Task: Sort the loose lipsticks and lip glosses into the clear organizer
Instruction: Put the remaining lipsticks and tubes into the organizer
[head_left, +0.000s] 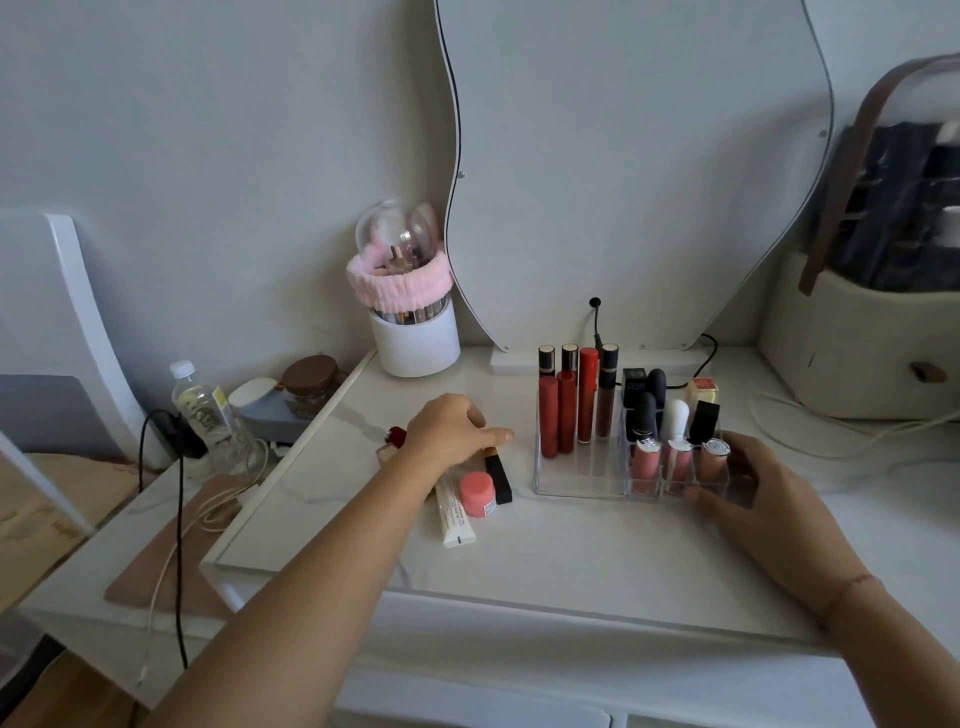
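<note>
organizer check: clear organizer (582, 488) sits on the white vanity top (545, 561), with lip glosses (566, 410) upright in its left slots and lipsticks (644, 460) in its right cells. right hand (753, 499) grips its front-right corner. left hand (452, 426) is just left of the organizer, palm down over the loose black lipstick (500, 480), pink jar (477, 493) and white squeeze tube (456, 519). can't tell if it's pinching anything.

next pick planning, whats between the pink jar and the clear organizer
A black lipstick lies flat between the pink jar and the clear organizer, close beside the jar; the head view shows it.
</note>
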